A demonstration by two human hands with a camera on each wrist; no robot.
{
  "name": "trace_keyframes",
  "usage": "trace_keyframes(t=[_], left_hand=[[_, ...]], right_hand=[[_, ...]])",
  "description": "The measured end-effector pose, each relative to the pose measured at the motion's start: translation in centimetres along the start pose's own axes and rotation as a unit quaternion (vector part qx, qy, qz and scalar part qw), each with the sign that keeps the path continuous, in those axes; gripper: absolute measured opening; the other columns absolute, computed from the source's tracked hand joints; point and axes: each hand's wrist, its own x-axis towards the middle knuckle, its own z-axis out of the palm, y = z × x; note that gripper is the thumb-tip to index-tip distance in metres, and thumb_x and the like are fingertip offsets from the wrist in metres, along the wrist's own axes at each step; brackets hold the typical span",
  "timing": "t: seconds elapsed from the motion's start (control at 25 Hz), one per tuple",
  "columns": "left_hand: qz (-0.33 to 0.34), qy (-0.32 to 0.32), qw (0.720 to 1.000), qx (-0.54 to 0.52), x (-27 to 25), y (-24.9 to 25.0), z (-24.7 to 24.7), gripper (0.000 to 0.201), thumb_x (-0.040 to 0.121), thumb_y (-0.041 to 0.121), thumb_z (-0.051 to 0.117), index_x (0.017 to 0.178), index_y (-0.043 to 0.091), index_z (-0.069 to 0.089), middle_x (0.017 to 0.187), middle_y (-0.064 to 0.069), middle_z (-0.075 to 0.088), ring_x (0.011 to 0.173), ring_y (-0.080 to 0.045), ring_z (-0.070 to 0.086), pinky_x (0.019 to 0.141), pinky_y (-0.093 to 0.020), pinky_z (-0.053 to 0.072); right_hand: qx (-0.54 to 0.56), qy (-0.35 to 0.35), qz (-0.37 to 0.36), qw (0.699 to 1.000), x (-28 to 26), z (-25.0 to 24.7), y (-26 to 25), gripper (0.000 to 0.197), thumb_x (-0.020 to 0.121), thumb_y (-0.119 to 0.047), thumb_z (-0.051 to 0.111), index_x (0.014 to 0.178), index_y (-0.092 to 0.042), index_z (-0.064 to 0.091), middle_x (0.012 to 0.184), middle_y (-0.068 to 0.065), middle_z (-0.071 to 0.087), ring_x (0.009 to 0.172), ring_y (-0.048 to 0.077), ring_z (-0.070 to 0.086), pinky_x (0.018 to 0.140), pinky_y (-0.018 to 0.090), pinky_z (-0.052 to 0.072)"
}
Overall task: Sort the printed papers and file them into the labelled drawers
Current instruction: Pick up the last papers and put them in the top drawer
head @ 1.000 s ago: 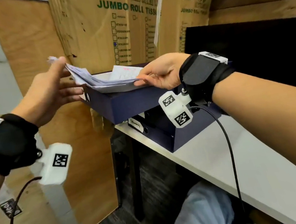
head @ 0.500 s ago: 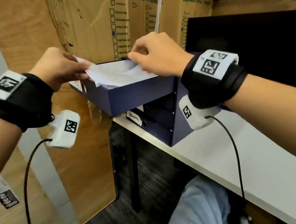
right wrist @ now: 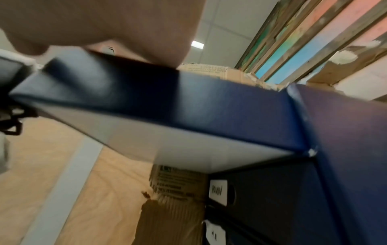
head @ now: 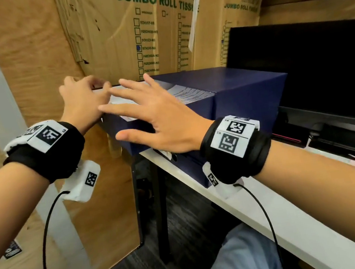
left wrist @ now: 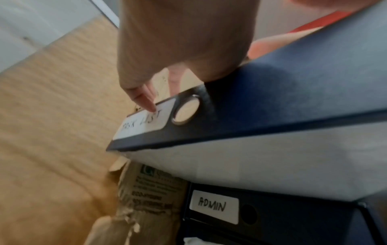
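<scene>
Top drawer [head: 138,126] pulled out of navy drawer unit [head: 246,91], centre of head frame. Printed papers [head: 191,92] lying inside drawer, partly under unit top. Right hand [head: 156,126] spread flat over drawer, fingers straight and apart, thumb at drawer's near side wall. Left hand [head: 82,100] at drawer's front end, upper left of centre, fingers loosely bent, nothing clamped; fingertip [left wrist: 151,106] touching front label [left wrist: 144,122]. Lower drawer labelled ADMIN [left wrist: 213,205] closed. Unit on white desk [head: 290,221]; black monitor [head: 314,66] at right; cardboard boxes [head: 131,25] behind.
</scene>
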Motion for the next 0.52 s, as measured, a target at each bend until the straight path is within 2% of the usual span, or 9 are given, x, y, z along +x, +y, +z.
trace_keyframes(t=[0.08,0.16,0.24,0.32,0.44,0.52], left_hand=[[-0.047,0.054,0.995,-0.074,0.1,-0.6,0.7,0.041,0.088,0.035,0.045,0.121,0.012,0.055,0.129,-0.021,0.039,0.119,-0.038,0.044,0.105,-0.036,0.037],[-0.07,0.067,0.987,-0.125,0.3,-1.3,1.5,0.04,0.09,0.028,0.045,0.126,0.011,0.047,0.127,-0.019,0.045,0.115,-0.033,0.051,0.101,-0.038,0.042],[-0.094,0.021,0.97,-0.224,0.2,-1.4,2.9,0.04,0.091,0.028,0.046,0.128,0.014,0.042,0.115,-0.014,0.059,0.102,-0.028,0.063,0.092,-0.046,0.052],[-0.103,-0.07,0.953,-0.278,-0.6,-0.5,5.1,0.038,0.094,0.018,0.046,0.132,0.017,0.038,0.11,-0.009,0.065,0.097,-0.021,0.066,0.089,-0.046,0.055],[-0.057,-0.192,0.95,-0.241,-2.1,2.5,8.5,0.055,0.093,0.014,0.046,0.145,0.018,0.028,0.119,0.001,0.061,0.111,-0.015,0.059,0.102,-0.039,0.045],[-0.035,-0.234,0.944,-0.228,-3.0,5.0,10.9,0.067,0.09,0.015,0.048,0.15,0.017,0.018,0.129,0.002,0.054,0.121,-0.013,0.051,0.103,-0.031,0.04]], right_hand=[[-0.068,0.047,0.018,0.996,0.4,1.6,-0.6,0.044,0.088,-0.047,0.053,0.129,-0.031,0.061,0.142,0.007,0.051,0.142,0.028,0.031,0.118,0.056,0.006],[-0.092,0.095,0.068,0.989,0.2,1.8,0.2,0.046,0.08,-0.045,0.053,0.121,-0.028,0.067,0.139,0.006,0.054,0.141,0.03,0.032,0.116,0.059,0.005],[-0.116,0.117,0.119,0.979,-1.3,1.2,2.2,0.054,0.076,-0.047,0.052,0.123,-0.024,0.064,0.143,0.007,0.05,0.144,0.032,0.026,0.116,0.06,0.001],[-0.165,0.101,0.193,0.962,-3.5,0.2,4.3,0.062,0.076,-0.052,0.051,0.129,-0.02,0.058,0.148,0.009,0.043,0.146,0.033,0.017,0.116,0.059,-0.004],[-0.238,0.053,0.318,0.916,-6.6,-1.2,7.0,0.072,0.081,-0.058,0.046,0.141,-0.02,0.043,0.153,0.009,0.035,0.148,0.031,0.01,0.116,0.06,-0.006],[-0.197,0.029,0.39,0.899,-8.2,-2.3,8.3,0.072,0.086,-0.057,0.047,0.146,-0.019,0.034,0.15,0.004,0.039,0.147,0.027,0.016,0.116,0.059,-0.003]])
